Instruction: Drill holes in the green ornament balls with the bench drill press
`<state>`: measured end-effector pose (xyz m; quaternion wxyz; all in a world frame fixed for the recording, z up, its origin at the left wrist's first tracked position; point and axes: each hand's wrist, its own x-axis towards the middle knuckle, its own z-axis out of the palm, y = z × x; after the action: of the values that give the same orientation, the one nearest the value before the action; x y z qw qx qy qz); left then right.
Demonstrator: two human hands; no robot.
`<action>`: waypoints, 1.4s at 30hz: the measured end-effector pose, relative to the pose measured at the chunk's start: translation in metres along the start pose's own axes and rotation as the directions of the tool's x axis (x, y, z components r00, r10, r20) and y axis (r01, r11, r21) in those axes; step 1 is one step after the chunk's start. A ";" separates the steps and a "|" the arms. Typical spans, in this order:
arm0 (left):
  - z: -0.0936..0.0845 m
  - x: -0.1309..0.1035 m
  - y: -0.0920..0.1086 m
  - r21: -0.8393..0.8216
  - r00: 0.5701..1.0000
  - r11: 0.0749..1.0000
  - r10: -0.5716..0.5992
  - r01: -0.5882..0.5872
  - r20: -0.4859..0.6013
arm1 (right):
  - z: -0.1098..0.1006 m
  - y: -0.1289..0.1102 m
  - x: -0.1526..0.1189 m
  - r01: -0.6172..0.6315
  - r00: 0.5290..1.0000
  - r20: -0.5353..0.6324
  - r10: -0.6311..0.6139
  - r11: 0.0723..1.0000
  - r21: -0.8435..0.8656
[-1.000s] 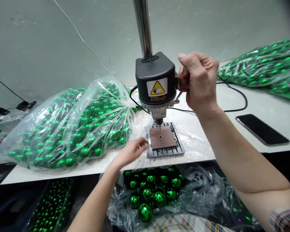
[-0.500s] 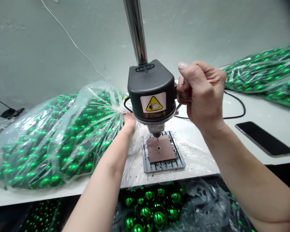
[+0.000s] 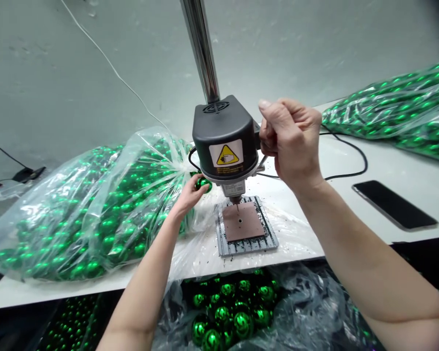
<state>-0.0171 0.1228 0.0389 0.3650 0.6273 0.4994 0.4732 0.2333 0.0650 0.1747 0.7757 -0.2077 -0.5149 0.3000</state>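
My left hand (image 3: 190,194) holds a shiny green ball (image 3: 204,183) between thumb and fingers, just left of the drill press head. My right hand (image 3: 292,136) is closed in a fist around the feed lever (image 3: 262,161) at the right side of the black drill press (image 3: 223,129); the grip end is hidden in the fist. Below the chuck, a thin drill bit (image 3: 237,207) points down, apart from a brown square pad (image 3: 245,229) with a dark hole. This pad lies on the grey slotted base plate (image 3: 247,249), scattered with dark shavings.
A large clear bag (image 3: 76,209) of green balls lies left, another bag (image 3: 395,112) at the back right. Below the table's front edge is an open bag of green balls (image 3: 221,314). A phone (image 3: 395,204) and black cable (image 3: 351,174) lie right.
My left hand has come out from behind the drill head, a green ball now showing in its fingers. My right hand stays on the lever; the view has shifted slightly.
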 end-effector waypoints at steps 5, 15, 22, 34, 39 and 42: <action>-0.004 -0.073 0.025 -0.553 0.846 0.640 -0.429 0.533 0.318 | 0.001 0.000 0.000 0.004 1.000 -0.016 -0.004 1.000 -0.007; 0.051 -0.121 0.020 -0.748 0.874 0.547 -0.478 0.377 0.091 | -0.003 0.006 0.006 0.012 1.000 0.007 -0.012 0.999 -0.041; 0.083 -0.125 0.000 -0.566 0.933 0.804 -0.323 0.182 -0.159 | -0.006 0.009 0.010 0.019 0.998 0.066 -0.012 0.994 -0.109; 0.100 -0.115 -0.020 -0.204 0.987 0.973 -0.125 0.103 -0.098 | -0.002 0.008 0.010 0.046 0.998 0.044 -0.041 0.992 -0.120; 0.101 -0.115 -0.024 -0.193 0.994 0.978 -0.090 0.076 -0.066 | 0.002 0.001 0.006 0.025 1.000 -0.001 -0.026 0.994 -0.102; 0.100 -0.113 -0.027 -0.230 0.993 0.969 -0.106 0.091 -0.050 | 0.003 -0.002 0.004 0.019 1.000 -0.008 -0.020 0.996 -0.090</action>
<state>0.0653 0.0204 -0.0405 0.4418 0.5409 0.4835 0.5277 0.2324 0.0658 0.1798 0.7706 -0.2388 -0.5265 0.2682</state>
